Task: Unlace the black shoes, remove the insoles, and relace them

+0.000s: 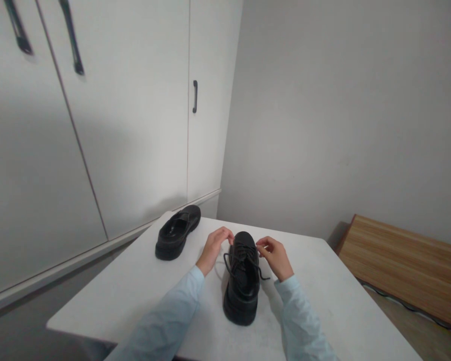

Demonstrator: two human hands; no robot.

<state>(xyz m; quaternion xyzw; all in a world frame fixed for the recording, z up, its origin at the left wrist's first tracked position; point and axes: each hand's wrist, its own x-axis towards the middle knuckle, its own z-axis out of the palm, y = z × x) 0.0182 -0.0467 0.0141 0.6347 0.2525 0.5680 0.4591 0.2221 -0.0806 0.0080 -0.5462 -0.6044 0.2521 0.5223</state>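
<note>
A black lace-up shoe (241, 296) stands upright on the white table, its toe pointing away from me and its heel nearest. Its black shoelace (226, 264) hangs untied, with a loop on the left and a loose end on the right. Beside the front left of the shoe is my left hand (213, 248), fingers bent together at the upper; what their tips hold is hidden. On the opposite side my right hand (276, 256) is closed in a pinch at the lacing, seemingly on the shoelace. Both forearms have light blue sleeves.
A second black shoe (178, 231) stands at the table's far left, near the white cabinet (135, 125) with dark handles. The white table (315, 301) has its far edge near a grey wall (342, 115). A wood-grain board (406, 271) lies beyond the right edge.
</note>
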